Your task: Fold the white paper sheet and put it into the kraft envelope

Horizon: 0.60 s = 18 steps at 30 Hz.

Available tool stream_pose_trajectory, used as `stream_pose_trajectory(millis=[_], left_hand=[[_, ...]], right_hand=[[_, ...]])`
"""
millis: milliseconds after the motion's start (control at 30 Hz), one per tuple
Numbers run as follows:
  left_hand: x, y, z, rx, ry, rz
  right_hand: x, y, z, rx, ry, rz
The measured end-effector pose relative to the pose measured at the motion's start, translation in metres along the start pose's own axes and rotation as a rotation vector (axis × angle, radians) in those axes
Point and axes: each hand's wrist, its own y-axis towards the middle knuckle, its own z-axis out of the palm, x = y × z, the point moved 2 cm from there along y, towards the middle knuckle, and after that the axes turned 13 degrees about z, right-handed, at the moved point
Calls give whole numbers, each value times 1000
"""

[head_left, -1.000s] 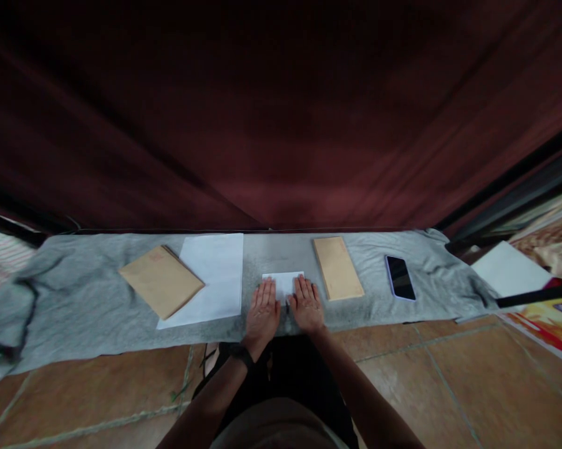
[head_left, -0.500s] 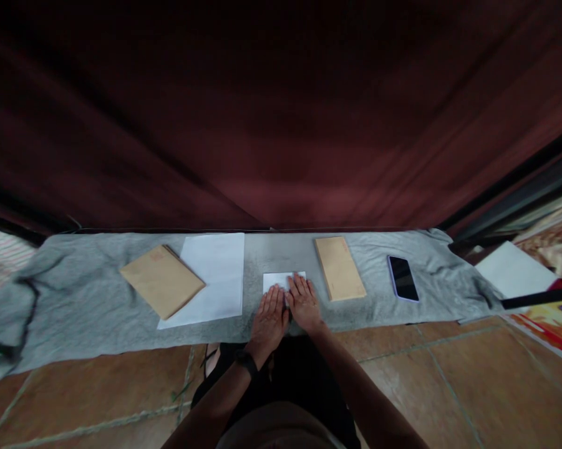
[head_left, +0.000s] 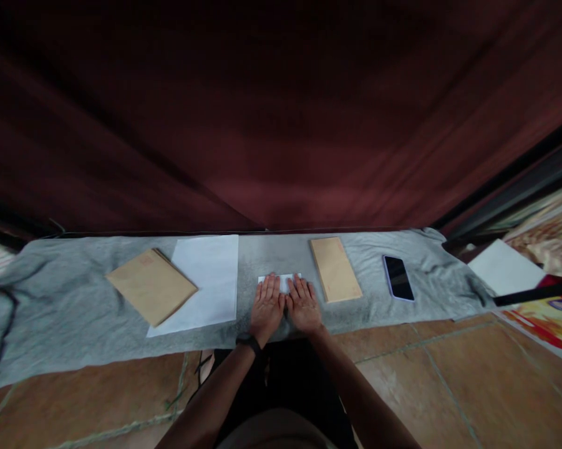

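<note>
A small folded piece of white paper (head_left: 284, 284) lies on the grey cloth near the front edge, mostly covered by my hands. My left hand (head_left: 267, 307) lies flat over its left part, fingers stretched forward. Beside it, my right hand (head_left: 302, 305) rests flat on the right part, fingers extended, the thumbs close together. To the right of my right hand is a stack of brown envelopes (head_left: 337, 269). Left of my left hand are larger sheets of white paper (head_left: 215, 280), partly under another pile of brown envelopes (head_left: 152, 287).
A phone (head_left: 399, 278) with a pale purple case lies to the right on the grey cloth (head_left: 75, 312). Behind the narrow surface hangs a dark red cloth (head_left: 281, 156). At the far right are a white panel (head_left: 506, 268) and a colourful printed box (head_left: 547, 321). Tiled floor lies in front.
My left hand has moved forward over the paper, its fingers now reaching the far edge. Less of the white paper shows. The whole view has shifted slightly.
</note>
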Motion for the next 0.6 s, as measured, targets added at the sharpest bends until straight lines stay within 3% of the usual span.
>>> stream_pose_trajectory(millis=[200, 367, 600], left_hand=[[8, -6, 3, -1, 14, 10], [7, -6, 3, 31, 28, 24], [12, -12, 2, -28, 16, -9]], right_hand=[[7, 6, -6, 35, 25, 31], [18, 11, -4, 66, 47, -61], [9, 9, 1, 19, 20, -23]])
